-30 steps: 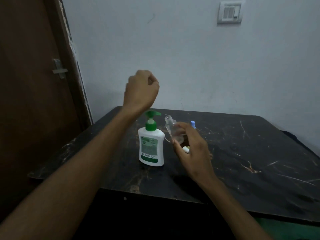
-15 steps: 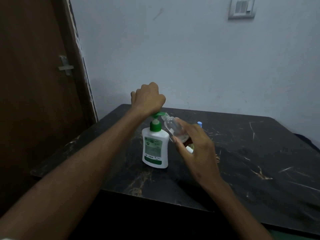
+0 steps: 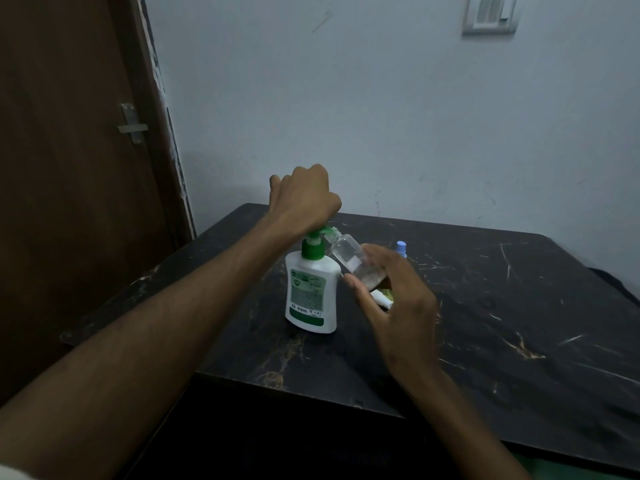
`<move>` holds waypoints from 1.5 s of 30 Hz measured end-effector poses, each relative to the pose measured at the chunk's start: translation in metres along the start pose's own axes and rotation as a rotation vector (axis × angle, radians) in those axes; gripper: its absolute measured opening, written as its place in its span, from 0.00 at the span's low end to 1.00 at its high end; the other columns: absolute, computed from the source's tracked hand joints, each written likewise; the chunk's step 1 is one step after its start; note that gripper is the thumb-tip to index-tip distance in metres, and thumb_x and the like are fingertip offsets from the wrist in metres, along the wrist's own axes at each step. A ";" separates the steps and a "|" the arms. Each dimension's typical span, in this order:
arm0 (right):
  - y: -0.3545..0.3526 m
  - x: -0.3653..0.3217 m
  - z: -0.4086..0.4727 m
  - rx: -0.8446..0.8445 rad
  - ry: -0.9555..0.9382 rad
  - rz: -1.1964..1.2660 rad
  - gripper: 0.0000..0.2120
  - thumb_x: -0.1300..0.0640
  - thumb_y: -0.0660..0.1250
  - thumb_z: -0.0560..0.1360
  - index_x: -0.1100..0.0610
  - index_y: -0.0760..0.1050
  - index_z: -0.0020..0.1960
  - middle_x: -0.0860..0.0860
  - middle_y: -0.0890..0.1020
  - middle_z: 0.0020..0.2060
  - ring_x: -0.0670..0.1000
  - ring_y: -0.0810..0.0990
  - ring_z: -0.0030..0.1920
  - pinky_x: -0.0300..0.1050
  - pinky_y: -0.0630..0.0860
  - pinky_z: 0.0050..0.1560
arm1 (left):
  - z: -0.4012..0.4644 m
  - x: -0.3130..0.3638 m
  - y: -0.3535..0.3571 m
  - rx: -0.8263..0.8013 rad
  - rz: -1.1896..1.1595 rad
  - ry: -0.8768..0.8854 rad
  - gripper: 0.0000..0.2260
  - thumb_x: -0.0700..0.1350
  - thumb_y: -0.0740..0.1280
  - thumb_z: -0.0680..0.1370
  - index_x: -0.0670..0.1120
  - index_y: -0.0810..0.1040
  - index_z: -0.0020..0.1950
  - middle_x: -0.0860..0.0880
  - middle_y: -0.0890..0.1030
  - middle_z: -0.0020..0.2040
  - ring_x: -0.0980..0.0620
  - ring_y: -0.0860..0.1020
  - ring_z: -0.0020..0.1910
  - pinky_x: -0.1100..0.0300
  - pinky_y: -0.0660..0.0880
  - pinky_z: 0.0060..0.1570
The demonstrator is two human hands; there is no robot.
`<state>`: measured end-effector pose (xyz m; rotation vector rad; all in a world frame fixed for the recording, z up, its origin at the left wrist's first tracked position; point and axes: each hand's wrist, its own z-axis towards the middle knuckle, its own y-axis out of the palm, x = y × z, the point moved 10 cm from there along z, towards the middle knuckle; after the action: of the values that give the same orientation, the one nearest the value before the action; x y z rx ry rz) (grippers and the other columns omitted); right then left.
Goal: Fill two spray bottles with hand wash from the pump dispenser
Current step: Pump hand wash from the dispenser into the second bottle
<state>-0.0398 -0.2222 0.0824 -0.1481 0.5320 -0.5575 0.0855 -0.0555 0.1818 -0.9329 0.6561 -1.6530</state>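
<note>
Green pump head (image 3: 320, 233) is pressed by the fisted left hand (image 3: 304, 199); the clear spray bottle (image 3: 349, 256) is gripped, tilted, by the right hand (image 3: 394, 303). Soap could be spilled onto the counter (image 3: 519, 306) if the neck slips off the spout.

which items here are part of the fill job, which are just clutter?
In the job:
- pump dispenser, left hand pressing its pump
- clear bottle, tilted to the spout, held by right hand
- blue cap behind, likely the second bottle's

Lying about:
- door latch
- wall switch
- table only bears them
</note>
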 end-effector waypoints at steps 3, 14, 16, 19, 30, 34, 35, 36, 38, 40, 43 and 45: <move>-0.001 0.005 -0.001 0.009 0.058 0.000 0.21 0.49 0.72 0.77 0.53 0.77 0.69 0.43 0.82 0.50 0.37 0.80 0.43 0.22 0.72 0.47 | -0.002 0.003 -0.002 0.011 0.003 0.023 0.06 0.43 0.65 0.74 0.45 0.81 0.46 0.47 0.83 0.44 0.43 0.80 0.44 0.43 0.69 0.60; 0.000 0.004 -0.006 -0.002 0.027 -0.028 0.29 0.49 0.67 0.79 0.51 0.65 0.77 0.51 0.83 0.52 0.41 0.78 0.44 0.30 0.77 0.47 | 0.002 0.005 0.001 -0.001 0.022 0.039 0.08 0.45 0.63 0.71 0.45 0.80 0.45 0.47 0.83 0.43 0.43 0.79 0.43 0.44 0.67 0.57; -0.001 0.006 -0.007 0.009 0.034 -0.018 0.28 0.52 0.68 0.79 0.52 0.65 0.76 0.50 0.82 0.51 0.41 0.77 0.45 0.23 0.72 0.48 | 0.000 0.005 0.003 -0.010 0.015 0.037 0.07 0.45 0.64 0.72 0.45 0.80 0.45 0.47 0.83 0.43 0.44 0.80 0.43 0.43 0.68 0.59; 0.003 0.008 -0.009 -0.016 0.029 -0.042 0.30 0.60 0.72 0.78 0.52 0.63 0.75 0.52 0.82 0.51 0.42 0.77 0.44 0.21 0.71 0.47 | 0.000 0.004 -0.001 -0.011 0.021 0.039 0.06 0.44 0.65 0.73 0.45 0.80 0.45 0.47 0.83 0.43 0.43 0.80 0.44 0.43 0.69 0.60; 0.007 0.014 -0.011 -0.059 0.010 -0.127 0.22 0.55 0.69 0.80 0.57 0.72 0.72 0.52 0.83 0.57 0.44 0.81 0.48 0.38 0.80 0.50 | -0.003 0.007 -0.003 -0.014 0.016 0.057 0.05 0.44 0.66 0.74 0.46 0.81 0.45 0.47 0.84 0.44 0.44 0.80 0.44 0.44 0.67 0.59; 0.008 0.010 -0.013 -0.079 -0.003 -0.140 0.21 0.50 0.66 0.80 0.55 0.71 0.72 0.51 0.83 0.55 0.44 0.81 0.49 0.37 0.79 0.50 | 0.000 0.006 -0.008 0.004 0.012 0.060 0.06 0.45 0.67 0.74 0.45 0.82 0.44 0.47 0.84 0.43 0.44 0.80 0.43 0.45 0.66 0.57; 0.008 0.009 -0.013 -0.086 -0.006 -0.140 0.21 0.50 0.66 0.81 0.55 0.72 0.71 0.51 0.83 0.55 0.44 0.80 0.48 0.36 0.78 0.50 | 0.000 0.005 -0.007 0.006 0.008 0.055 0.06 0.44 0.67 0.74 0.45 0.83 0.45 0.47 0.85 0.43 0.44 0.81 0.43 0.45 0.66 0.57; 0.008 0.010 -0.013 -0.089 -0.005 -0.145 0.21 0.49 0.66 0.81 0.55 0.72 0.71 0.50 0.83 0.55 0.44 0.80 0.48 0.35 0.76 0.50 | -0.001 0.004 -0.006 0.004 0.006 0.047 0.06 0.44 0.66 0.74 0.45 0.83 0.45 0.47 0.85 0.43 0.44 0.80 0.43 0.45 0.66 0.57; 0.007 0.012 -0.013 -0.087 0.003 -0.157 0.20 0.48 0.65 0.81 0.55 0.73 0.70 0.50 0.82 0.54 0.43 0.79 0.47 0.34 0.75 0.49 | -0.003 0.004 -0.003 0.000 0.005 0.040 0.07 0.43 0.66 0.75 0.45 0.85 0.46 0.47 0.85 0.43 0.44 0.80 0.43 0.45 0.66 0.58; 0.006 0.013 -0.013 -0.090 0.020 -0.153 0.20 0.46 0.65 0.82 0.54 0.73 0.70 0.48 0.82 0.52 0.41 0.78 0.45 0.34 0.76 0.47 | -0.005 0.005 -0.001 -0.006 -0.005 0.045 0.07 0.43 0.67 0.76 0.45 0.84 0.46 0.47 0.85 0.44 0.45 0.80 0.43 0.45 0.67 0.58; 0.005 0.011 -0.013 -0.098 0.017 -0.148 0.19 0.45 0.64 0.82 0.53 0.73 0.69 0.47 0.81 0.52 0.40 0.77 0.45 0.32 0.75 0.47 | -0.003 0.007 -0.006 0.001 0.002 0.062 0.06 0.44 0.67 0.76 0.46 0.83 0.46 0.47 0.85 0.44 0.45 0.80 0.43 0.46 0.67 0.58; 0.005 0.010 -0.013 -0.102 0.008 -0.149 0.19 0.45 0.64 0.82 0.53 0.73 0.69 0.47 0.81 0.52 0.40 0.77 0.46 0.33 0.76 0.47 | -0.001 0.007 -0.010 0.019 0.006 0.064 0.06 0.44 0.67 0.75 0.46 0.83 0.46 0.47 0.85 0.43 0.45 0.80 0.42 0.46 0.67 0.57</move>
<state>-0.0368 -0.2231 0.0653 -0.2841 0.5602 -0.6769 0.0788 -0.0592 0.1907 -0.8660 0.6845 -1.6866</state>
